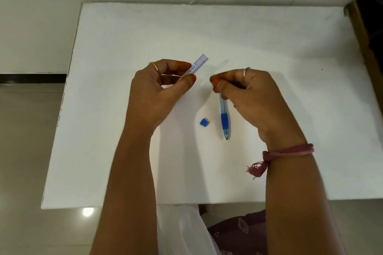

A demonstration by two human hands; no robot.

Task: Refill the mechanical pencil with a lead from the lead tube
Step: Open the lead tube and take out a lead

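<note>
Translucent blue plastic pencil (pixel 224 117), clear plastic lead tube (pixel 196 66), matt white table (pixel 269 47), seemingly painted.

Upper end of mechanical pencil (pixel 224 119) hidden behind right hand (pixel 251 97). Fingertips (pixel 215 82) blurred; lead between them too small to tell. Lead tube (pixel 195 66) label unreadable, lower end hidden in left hand (pixel 157 91).

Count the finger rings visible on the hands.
2: a gold ring on the left hand, a silver ring on the right hand. Curled fingers could hide more.
</note>
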